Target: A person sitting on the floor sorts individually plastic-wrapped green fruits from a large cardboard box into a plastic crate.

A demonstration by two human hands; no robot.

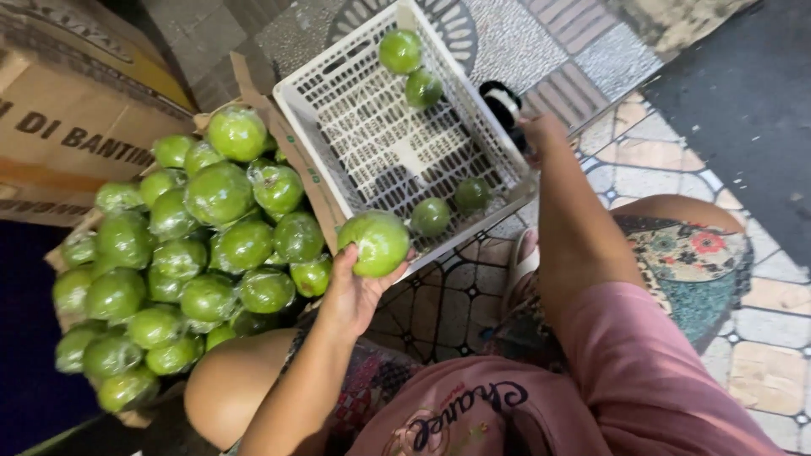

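My left hand (pixel 351 289) holds a large green fruit in clear wrap (pixel 376 243) just over the near rim of a white slatted plastic crate (pixel 297 110). Several smaller green fruits lie in the crate, two at its far end (pixel 400 51) and two at its near end (pixel 431 216). My right hand (pixel 542 131) is at the crate's right edge, closed around a small black object with a white band (pixel 504 103). To the left, an open cardboard box (pixel 291 148) holds a pile of wrapped green fruits (pixel 186 245).
Brown cardboard boxes (pixel 76 118) stand at the upper left. Patterned floor tiles (pixel 642 152) lie under and beside the crate, with a dark mat (pixel 743 93) at the right. My knees (pixel 232 380) flank the fruit box and crate.
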